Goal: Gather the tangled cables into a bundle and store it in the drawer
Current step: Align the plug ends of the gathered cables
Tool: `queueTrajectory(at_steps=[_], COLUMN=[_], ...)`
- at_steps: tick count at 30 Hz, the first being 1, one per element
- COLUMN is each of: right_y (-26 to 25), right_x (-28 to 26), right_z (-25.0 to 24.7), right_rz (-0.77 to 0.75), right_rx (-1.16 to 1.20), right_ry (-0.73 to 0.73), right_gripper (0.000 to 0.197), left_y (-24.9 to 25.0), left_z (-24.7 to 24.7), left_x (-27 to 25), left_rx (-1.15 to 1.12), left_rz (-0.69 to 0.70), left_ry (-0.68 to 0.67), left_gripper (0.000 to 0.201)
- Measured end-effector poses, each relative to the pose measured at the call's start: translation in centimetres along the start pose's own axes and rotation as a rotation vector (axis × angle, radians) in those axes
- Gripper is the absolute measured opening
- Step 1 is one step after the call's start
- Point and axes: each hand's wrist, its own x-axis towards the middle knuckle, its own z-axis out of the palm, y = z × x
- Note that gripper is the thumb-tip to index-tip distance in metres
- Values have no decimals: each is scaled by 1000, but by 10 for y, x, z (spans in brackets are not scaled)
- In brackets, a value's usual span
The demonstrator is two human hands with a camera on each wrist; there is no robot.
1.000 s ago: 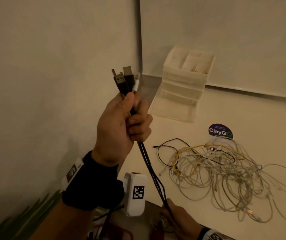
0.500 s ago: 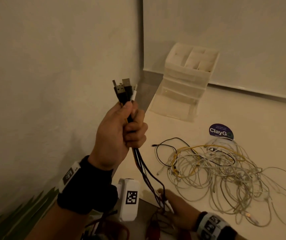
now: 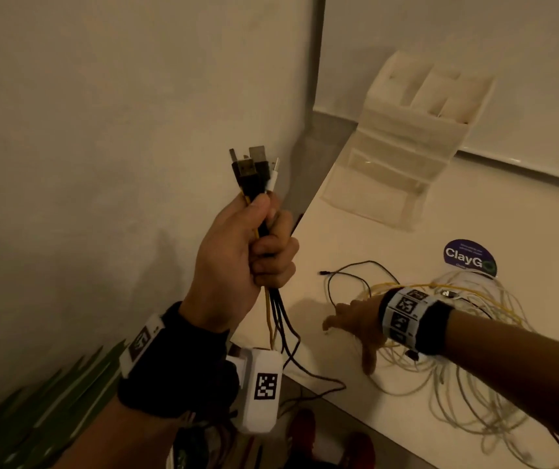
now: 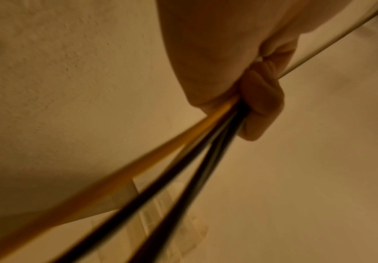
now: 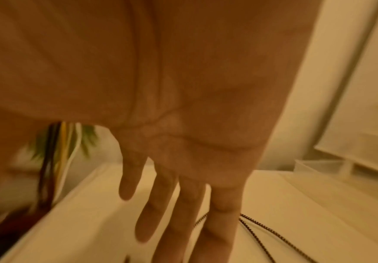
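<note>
My left hand (image 3: pixel 258 242) is raised left of the table and grips a bunch of cable ends (image 3: pixel 254 170), black, yellow and white, with USB plugs sticking up above the fist. The cables (image 4: pixel 183 160) hang down from the fist (image 4: pixel 260 106) and trail over the table edge. My right hand (image 3: pixel 356 319) reaches over the table with fingers (image 5: pixel 183 204) straight and spread, holding nothing, at the left side of the tangled pile of white, yellow and black cables (image 3: pixel 467 333). A translucent drawer unit (image 3: pixel 403 143) stands at the back by the wall, its lowest drawer (image 3: pixel 369 194) pulled open.
A round purple sticker (image 3: pixel 469 258) lies on the white table (image 3: pixel 390 231) beyond the pile. A wall closes the left side. Below the table edge are green leaves (image 3: pixel 51 394) and red shoes (image 3: pixel 302 431) on the floor.
My right hand has let go of the hanging cables below the table edge and moved up and right onto the table, toward the tangled pile. My left hand has kept its grip.
</note>
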Motion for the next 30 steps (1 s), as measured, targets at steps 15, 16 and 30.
queueTrajectory(at_steps=[15,16,30], right_y=[48,53,54], right_x=[88,83,-132], right_z=[10,8,-5], right_rz=[560,533,-92], right_rx=[432,435,1895], right_ry=[561,546,1078], right_gripper=[34,31,20], left_y=[-8,-8,-29], left_z=[-1,-1,56], left_x=[3,3,35], left_rx=[61,61,89], left_rz=[-27,-24,-19], left_ry=[91,85,-64], left_gripper=[25,25,32])
